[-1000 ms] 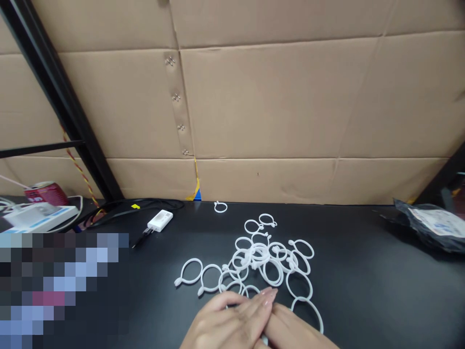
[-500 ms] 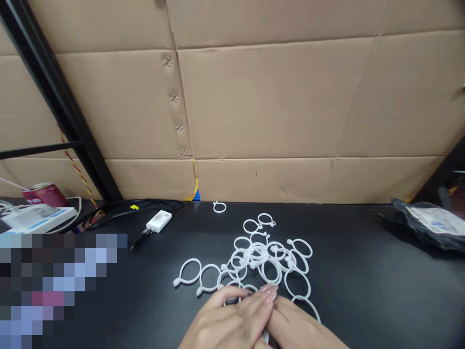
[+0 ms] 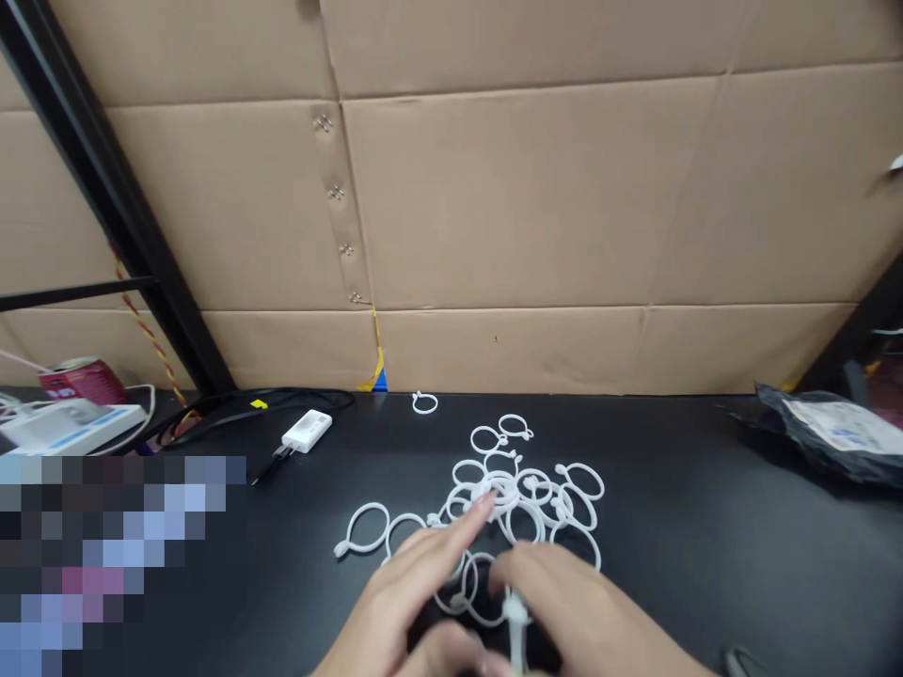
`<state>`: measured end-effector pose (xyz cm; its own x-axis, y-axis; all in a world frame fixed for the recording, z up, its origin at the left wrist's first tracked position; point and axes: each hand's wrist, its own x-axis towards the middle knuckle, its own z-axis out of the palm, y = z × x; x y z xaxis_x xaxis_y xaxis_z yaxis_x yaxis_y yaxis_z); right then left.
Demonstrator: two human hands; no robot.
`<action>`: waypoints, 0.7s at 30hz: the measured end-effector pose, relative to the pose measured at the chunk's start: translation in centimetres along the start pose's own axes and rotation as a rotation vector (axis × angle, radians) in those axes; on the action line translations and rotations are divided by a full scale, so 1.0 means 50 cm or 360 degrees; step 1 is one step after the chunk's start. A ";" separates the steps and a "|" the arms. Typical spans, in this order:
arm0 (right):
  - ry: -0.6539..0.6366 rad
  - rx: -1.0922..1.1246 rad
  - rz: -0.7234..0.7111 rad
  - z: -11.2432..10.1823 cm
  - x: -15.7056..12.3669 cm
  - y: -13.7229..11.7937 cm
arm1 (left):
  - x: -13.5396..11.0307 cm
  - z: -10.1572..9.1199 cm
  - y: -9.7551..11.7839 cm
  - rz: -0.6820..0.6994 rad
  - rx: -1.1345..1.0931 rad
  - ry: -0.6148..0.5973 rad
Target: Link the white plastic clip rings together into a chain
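Note:
Many thin white plastic loops (image 3: pixel 578 480), each with a small knob, lie heaped on the black tabletop. My left hand (image 3: pixel 405 602) is over the near left of the heap, its index finger stretched out across the loops and its thumb apart, low in the frame. Across from it, my right hand (image 3: pixel 578 592) has its fingers curled around the upper end of a white plastic strap (image 3: pixel 517 625) with a thicker head. The strap hangs between both hands. Its lower end and some fingertips are blurred or cut off by the bottom edge.
A single loop (image 3: pixel 424 403) lies by the cardboard wall (image 3: pixel 494 207). At left are a white adapter (image 3: pixel 308 431), black cables, a power strip (image 3: pixel 105 423) and a red can (image 3: pixel 85 381). A black plastic package (image 3: pixel 832 432) rests at right. A blurred area covers the lower left.
My hands were clasped together over the near loops and have moved apart. My left index finger now reaches forward, and the strap between the hands shows.

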<state>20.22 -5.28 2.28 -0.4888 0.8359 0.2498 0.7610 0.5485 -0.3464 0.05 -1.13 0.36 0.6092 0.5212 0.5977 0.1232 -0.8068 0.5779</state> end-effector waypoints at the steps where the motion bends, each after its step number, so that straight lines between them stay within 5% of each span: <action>1: 0.0035 0.0013 0.0044 -0.012 0.004 0.007 | 0.001 -0.004 0.007 -0.0173 -0.0086 0.0061; 4: 0.0041 -0.0180 0.0051 -0.037 0.015 0.040 | 0.008 -0.010 0.018 -0.0601 -0.0353 0.0286; 10: 0.0094 -0.0194 0.0151 -0.050 0.029 0.111 | 0.026 -0.008 0.006 -0.1107 -0.0656 0.0690; 16: 0.0231 0.0203 0.0494 -0.062 0.084 0.193 | 0.036 -0.010 -0.004 -0.1148 -0.0759 0.0774; 21: 0.0008 0.0335 0.0427 -0.057 0.143 0.244 | 0.042 -0.015 -0.016 -0.1097 -0.0568 0.0703</action>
<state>27.25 7.34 2.42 -0.2809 0.9511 0.1286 0.7572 0.3020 -0.5793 0.65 0.84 1.58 0.1233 0.9776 0.1707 0.0542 -0.1784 0.9825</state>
